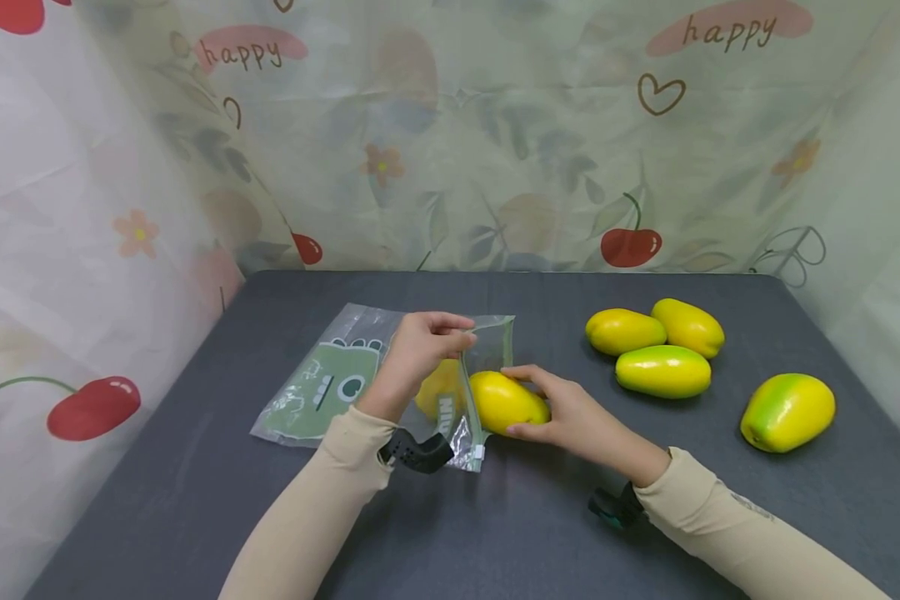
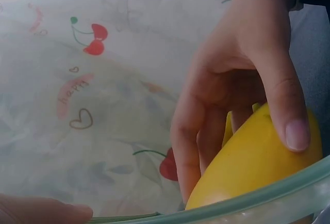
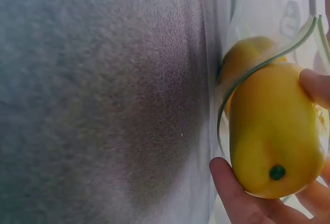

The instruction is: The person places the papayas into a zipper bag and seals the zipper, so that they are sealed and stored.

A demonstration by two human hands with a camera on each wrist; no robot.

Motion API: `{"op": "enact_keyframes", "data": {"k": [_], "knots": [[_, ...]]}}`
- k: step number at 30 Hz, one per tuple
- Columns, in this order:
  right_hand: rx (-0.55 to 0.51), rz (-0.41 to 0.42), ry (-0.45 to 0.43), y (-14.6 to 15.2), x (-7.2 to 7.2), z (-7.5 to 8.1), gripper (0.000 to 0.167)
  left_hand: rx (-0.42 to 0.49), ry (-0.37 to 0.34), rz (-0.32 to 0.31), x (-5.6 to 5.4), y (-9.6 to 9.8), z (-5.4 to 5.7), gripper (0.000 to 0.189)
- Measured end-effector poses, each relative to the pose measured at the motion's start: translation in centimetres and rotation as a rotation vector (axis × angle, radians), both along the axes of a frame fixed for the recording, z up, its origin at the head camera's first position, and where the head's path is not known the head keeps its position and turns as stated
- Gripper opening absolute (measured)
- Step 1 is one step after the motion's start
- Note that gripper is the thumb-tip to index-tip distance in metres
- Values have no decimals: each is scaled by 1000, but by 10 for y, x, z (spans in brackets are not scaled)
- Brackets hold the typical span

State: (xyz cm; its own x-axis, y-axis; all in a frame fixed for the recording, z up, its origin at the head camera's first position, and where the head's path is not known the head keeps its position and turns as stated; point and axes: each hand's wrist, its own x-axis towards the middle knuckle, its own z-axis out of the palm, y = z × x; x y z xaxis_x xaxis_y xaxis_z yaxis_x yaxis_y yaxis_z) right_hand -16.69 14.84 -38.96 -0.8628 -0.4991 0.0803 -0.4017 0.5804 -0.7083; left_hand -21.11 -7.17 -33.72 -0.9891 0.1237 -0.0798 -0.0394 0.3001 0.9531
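Note:
A clear zip bag [image 1: 487,342] with a green cartoon face lies on the table, its mouth toward the right. My left hand [image 1: 412,354] pinches the bag's upper rim between thumb and fingers. In my right hand [image 1: 570,412] is a yellow mango [image 1: 506,402], gripped between thumb and fingers and partly within the bag's mouth. Another mango [image 3: 245,59] sits deeper in the bag, seen through the plastic in the right wrist view. The green zip strip [image 2: 258,195] crosses in front of the held mango in the left wrist view.
Right of the bag, three mangoes [image 1: 663,371] lie close together on the dark table [image 1: 195,500]. A single yellow-green mango [image 1: 787,412] is farther right and nearer. A printed curtain [image 1: 450,183] surrounds the table's back and sides.

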Motion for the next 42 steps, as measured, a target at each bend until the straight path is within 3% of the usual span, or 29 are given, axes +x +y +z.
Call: {"op": "enact_keyframes", "data": {"k": [11,21,24,33,37,42], "knots": [[69,56,53,-12,-11,2,66,15,11,0,-2,0,-2,20],[7,73,-20,-14,-14,2,60,12,-2,-2,-1,0,-2,19],[-16,58,-52,-14,-15,1,56,6,-7,2,-1,0,-1,19],[-31,0,-29,-12,-16,0,55,4,-10,8,-1,1,-2,19],[-85,-28,-85,-12,-17,-3,56,-6,-16,8,-1,1,-1,19],[-140,-64,-129,-13,-18,-6,46,-7,-24,3,-2,1,-1,20]]}}
